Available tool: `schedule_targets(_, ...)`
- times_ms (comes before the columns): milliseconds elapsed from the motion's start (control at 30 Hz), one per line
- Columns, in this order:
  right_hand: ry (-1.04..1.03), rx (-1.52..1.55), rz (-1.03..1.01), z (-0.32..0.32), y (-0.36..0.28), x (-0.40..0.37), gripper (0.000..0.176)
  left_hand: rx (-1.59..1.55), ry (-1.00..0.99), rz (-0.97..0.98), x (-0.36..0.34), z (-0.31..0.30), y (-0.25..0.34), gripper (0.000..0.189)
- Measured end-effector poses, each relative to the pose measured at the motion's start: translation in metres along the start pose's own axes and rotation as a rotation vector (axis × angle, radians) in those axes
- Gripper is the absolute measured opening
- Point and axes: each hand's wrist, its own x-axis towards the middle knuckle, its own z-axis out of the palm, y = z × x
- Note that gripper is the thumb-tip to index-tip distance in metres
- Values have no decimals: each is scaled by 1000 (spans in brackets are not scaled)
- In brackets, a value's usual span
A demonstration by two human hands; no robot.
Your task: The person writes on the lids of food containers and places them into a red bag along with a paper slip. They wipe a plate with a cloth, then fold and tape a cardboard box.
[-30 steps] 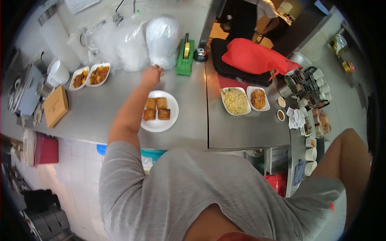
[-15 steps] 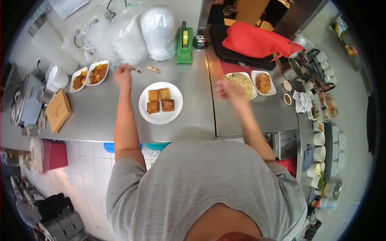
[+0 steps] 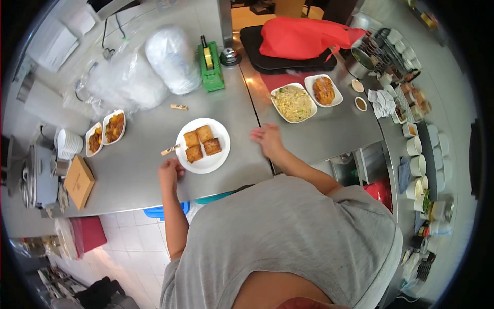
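Note:
A round white plate [image 3: 220,160] with several browned square fried pieces [image 3: 204,133] rests on the steel counter. A small wooden clothespin [image 3: 170,150] with dark marks lies against the plate's left edge. Just below it, my left hand [image 3: 170,173] is beside the plate, fingers loosely bent and apart, with nothing seen in them. To the plate's right, my right hand [image 3: 267,140] hovers over the counter, empty and with fingers spread. A second clothespin [image 3: 179,107] lies behind the plate.
Two dishes of saucy food [image 3: 114,128] stand at left near a cardboard box [image 3: 79,181]. Fried rice [image 3: 292,102] and a breaded cutlet [image 3: 324,90] sit at right. Behind are a green tape dispenser [image 3: 211,69], a bell [image 3: 230,56] and a red bag [image 3: 303,38].
My left hand has come back from the rear of the counter to the plate's near left. One clothespin now lies by the plate. My right hand has moved away from the rice dish toward the plate.

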Motion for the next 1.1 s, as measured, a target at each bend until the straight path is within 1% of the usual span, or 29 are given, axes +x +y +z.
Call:
schedule_targets(33, -71, -33, -144, -38, 6, 33, 36, 68, -67, -12, -5, 3, -4, 19)
schedule_targets(67, -145, -73, -278, -73, 11, 65, 35, 100, -83, 21, -7, 7, -6, 18)
schedule_targets(133, 22, 117, -71, -65, -40, 41, 32, 166, -104, 78, -9, 14, -7, 17)
schedule_targets(167, -10, 86, -55, -63, -49, 39, 31, 120, -124, 94, -8, 20, -6, 15)
schedule_targets(233, -73, 29, -35, -63, -62, 38, 31, 148, -149, 107, -8, 36, -1, 14)
schedule_targets(333, -214, -92, -141, -61, -71, 35, 36, 162, -208, 124, -7, 62, 0, 14)
schedule_targets(433, -212, -330, -96, -65, -73, 39, 36, 181, -270, 136, -19, 92, 3, 15)
schedule_targets(533, -361, -825, -397, -81, -55, 30, 33, 165, -310, 150, -33, 124, 7, 16)
schedule_targets(567, -355, -913, -475, -80, -55, 16, 31, 163, -288, 161, -38, 135, 6, 21)
schedule_targets(633, -344, -1094, -633, -79, -55, -11, 25, 264, -276, 193, -48, 152, 9, 24)
schedule_targets(700, -292, -1113, -723, -87, -45, -16, 25, 388, -239, 233, -54, 165, 11, 32)
schedule_targets(733, -261, -1120, -769, -90, -43, -18, 26, 401, -243, 240, -56, 171, 11, 33)
schedule_targets(800, -235, -1128, -783, -98, -45, -19, 27, 430, -260, 258, -59, 181, 11, 35)
schedule_targets(900, -174, -1135, -854, -106, -46, -19, 29, 374, -291, 231, -64, 191, 9, 36)
schedule_targets(933, -136, -1139, -884, -112, -47, -20, 29, 405, -307, 265, -56, 190, -3, 34)
schedule_targets(1000, -65, -1043, -846, -121, -66, -27, 26, 456, -371, 349, -30, 195, -29, 29)
schedule_targets(1033, -21, -994, -834, -135, -80, -32, 24, 337, -402, 253, -41, 201, -21, 26)
schedule_targets(1067, 133, -1004, -845, -161, -94, -32, 26, 226, -432, 148, -54, 205, -12, 22)
schedule_targets(1100, 281, -1012, -853, -192, -109, -25, 29, 220, -435, 113, -56, 209, -13, 19)
